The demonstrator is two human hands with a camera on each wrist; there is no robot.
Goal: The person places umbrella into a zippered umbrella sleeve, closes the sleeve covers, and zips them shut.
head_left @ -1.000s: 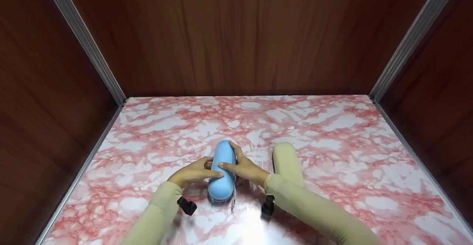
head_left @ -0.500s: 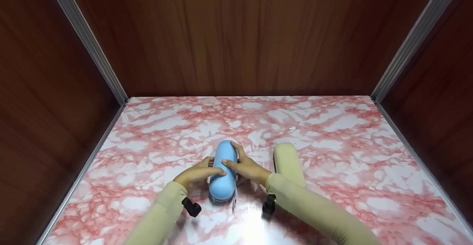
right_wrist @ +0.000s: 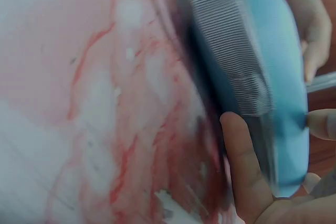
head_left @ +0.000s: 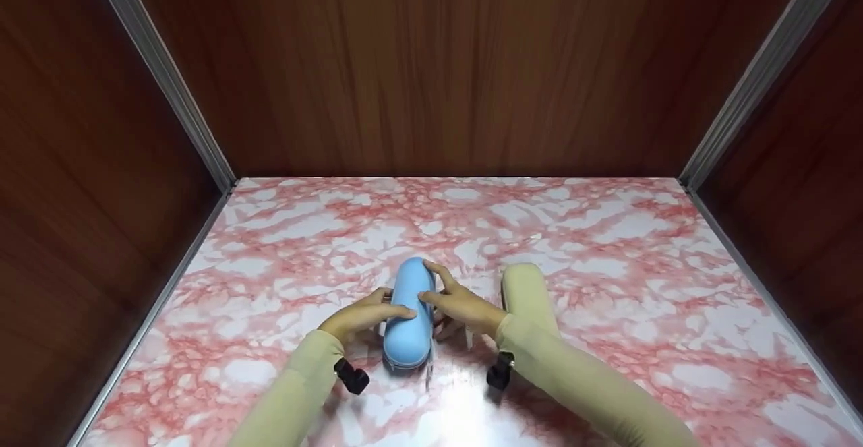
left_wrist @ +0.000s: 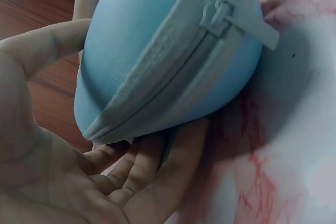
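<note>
A light blue hard-shell zip case with rounded ends lies lengthwise between both hands in the head view. My left hand grips it from the left, thumb on top, fingers curled under its edge. From the right, my right hand holds it, thumb on top and index finger along the far right side. A grey zipper with its slider and pull tab shows at the near end in the left wrist view; a dark gap shows beside the slider. A ribbed grey strap runs along the side in the right wrist view.
A pale yellow elongated case lies to the right, partly behind the right sleeve. The table has a red and white marbled top, bounded by brown wood panels at the back and sides.
The right hand has shifted slightly right, its thumb sliding toward the blue case's right edge. The left hand keeps its grip, and the case has barely moved.
</note>
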